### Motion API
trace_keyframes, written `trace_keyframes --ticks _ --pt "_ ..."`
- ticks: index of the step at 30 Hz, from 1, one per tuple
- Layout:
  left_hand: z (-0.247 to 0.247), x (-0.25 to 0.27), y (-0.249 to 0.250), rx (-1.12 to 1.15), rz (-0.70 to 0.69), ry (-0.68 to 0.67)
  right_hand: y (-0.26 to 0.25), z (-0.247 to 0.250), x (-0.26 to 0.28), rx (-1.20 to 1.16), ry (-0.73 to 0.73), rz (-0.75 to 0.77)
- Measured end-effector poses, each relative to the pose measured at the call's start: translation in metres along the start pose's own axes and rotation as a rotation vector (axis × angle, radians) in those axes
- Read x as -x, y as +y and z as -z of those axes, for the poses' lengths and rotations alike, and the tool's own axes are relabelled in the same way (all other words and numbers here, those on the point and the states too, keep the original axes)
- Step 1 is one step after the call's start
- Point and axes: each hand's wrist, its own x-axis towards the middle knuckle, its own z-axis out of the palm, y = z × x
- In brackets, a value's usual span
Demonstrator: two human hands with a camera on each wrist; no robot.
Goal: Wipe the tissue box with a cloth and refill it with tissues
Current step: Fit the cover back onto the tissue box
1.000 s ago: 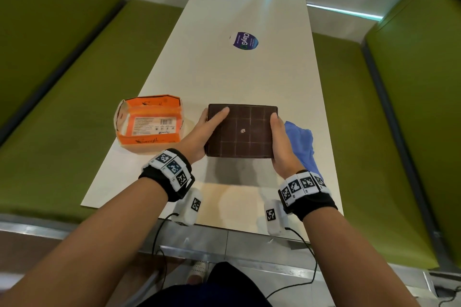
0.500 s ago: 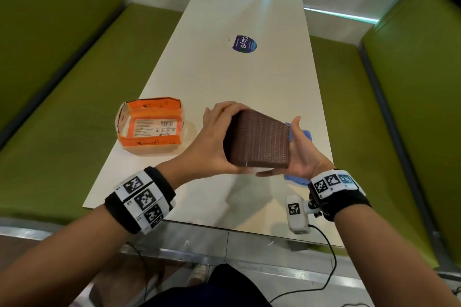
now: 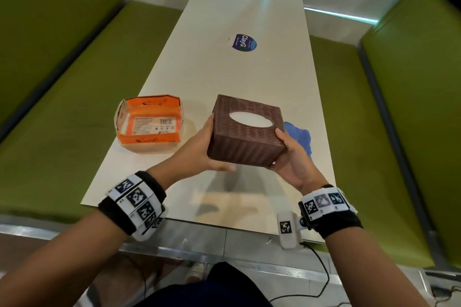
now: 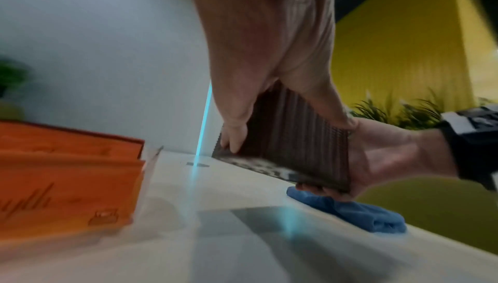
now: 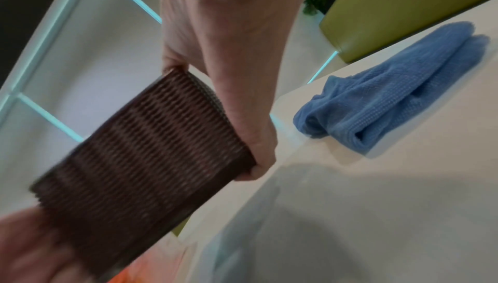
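Note:
Both hands hold a brown woven tissue box [image 3: 245, 132] above the white table [image 3: 237, 77], its oval slot facing up with white showing inside. My left hand [image 3: 199, 149] grips its left side, thumb under the near edge. My right hand [image 3: 289, 154] grips its right near corner, thumb on top. The left wrist view shows the tissue box [image 4: 291, 138] from its side, and in the right wrist view the tissue box [image 5: 145, 166] is blurred. A crumpled blue cloth [image 3: 299, 137] lies on the table right of the box, also seen as the cloth [image 5: 390, 87]. An orange tissue pack [image 3: 149, 122] lies open to the left.
A round purple sticker [image 3: 243, 43] sits mid-table further back. Green benches [image 3: 62, 107] run along both long sides of the table. A metal rail [image 3: 224, 244] edges the near end. Cables [image 3: 321, 276] hang from my right wrist.
The box lay upside down on the table a second ago. Both hands lifted it and turned it over, so its slot now faces up, held in the air.

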Motion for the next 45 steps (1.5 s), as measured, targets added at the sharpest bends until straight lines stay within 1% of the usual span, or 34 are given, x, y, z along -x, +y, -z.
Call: trace_keyframes --ticks 2,5,8,16,23,30,34,36,38,40,42,43,44,45 --pt "0.000 -0.008 0.003 0.134 0.044 0.044 0.007 -0.004 -0.009 0.018 -0.012 0.083" --pt "-0.002 -0.023 -0.002 0.147 0.109 0.109 0.012 -0.006 -0.024 0.027 0.013 0.171" --pt "-0.003 -0.037 -0.014 0.194 0.143 0.169 0.014 -0.008 -0.035 0.043 0.077 0.205" --pt "-0.007 -0.047 -0.033 0.316 0.175 0.181 0.014 -0.010 -0.047 0.090 0.111 0.209" --pt "-0.007 -0.049 -0.031 0.301 0.163 0.199 0.011 -0.010 -0.050 0.162 0.076 0.225" --pt "-0.009 -0.053 -0.031 0.294 0.161 0.213 0.013 -0.008 -0.054 0.164 0.098 0.214" --pt "-0.008 -0.047 -0.024 0.252 0.177 0.202 0.014 -0.006 -0.055 0.213 0.112 0.202" --pt "-0.006 -0.039 -0.015 0.149 0.185 0.193 0.012 -0.004 -0.055 0.280 0.152 0.198" --pt "-0.003 -0.026 -0.006 -0.011 0.134 0.187 0.004 -0.004 -0.052 0.408 0.239 0.202" --pt "0.000 -0.006 0.000 -0.105 0.088 0.193 -0.008 -0.009 -0.048 0.630 0.357 0.247" --pt "0.002 0.022 0.003 -0.131 0.100 0.200 -0.022 -0.014 -0.043 0.840 0.432 0.327" --pt "0.002 0.039 0.000 -0.131 0.128 0.178 -0.028 -0.017 -0.042 0.927 0.433 0.370" --pt "0.003 0.056 -0.006 -0.131 0.171 0.119 -0.033 -0.020 -0.045 1.030 0.422 0.409" --pt "0.004 0.074 -0.013 -0.149 0.230 0.021 -0.039 -0.023 -0.047 1.157 0.401 0.439"
